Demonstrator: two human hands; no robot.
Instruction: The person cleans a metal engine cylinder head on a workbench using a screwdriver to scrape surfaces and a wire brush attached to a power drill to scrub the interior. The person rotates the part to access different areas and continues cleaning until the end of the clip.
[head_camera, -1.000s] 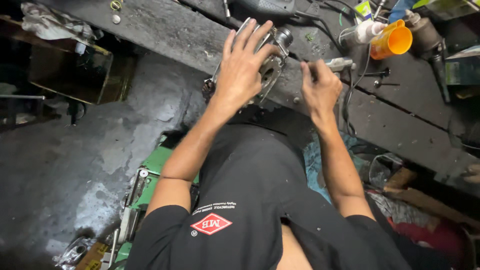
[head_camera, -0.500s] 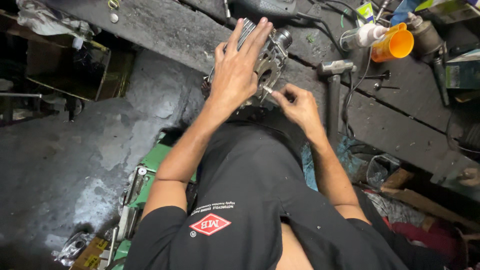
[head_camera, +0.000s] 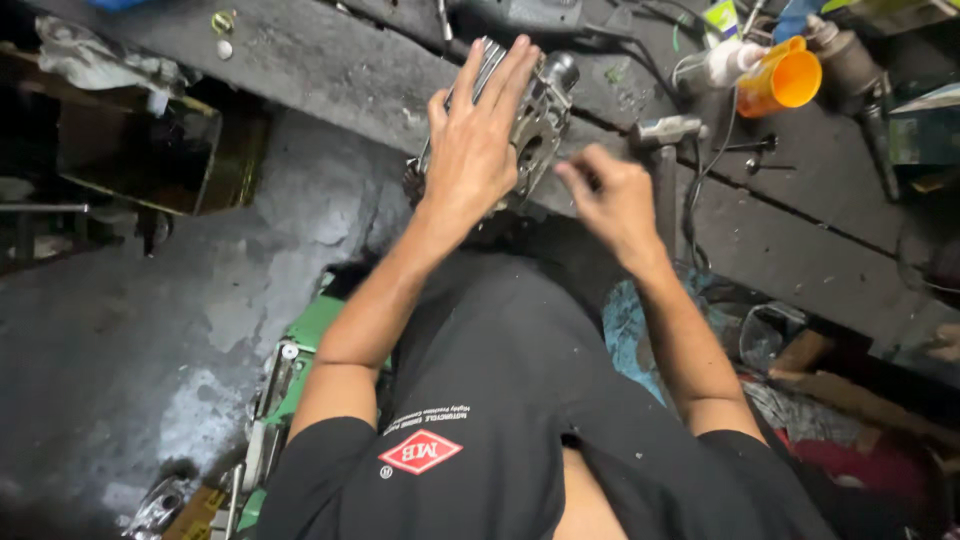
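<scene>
Metal engine casting (head_camera: 535, 120) — on the dark counter (head_camera: 300, 60) edge, your left hand (head_camera: 480, 150) spread flat over it, right hand (head_camera: 615, 200) fingers pinched beside it — likely heavy, rigid, greasy; grip its outer body.

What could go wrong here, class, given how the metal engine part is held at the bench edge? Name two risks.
1. The left hand steadies the metal engine part with a flat palm near the workbench edge; it might slip and drop to the floor.
2. The hammer and orange cup lie close to the right hand; an elbow sweep could knock them.
</scene>
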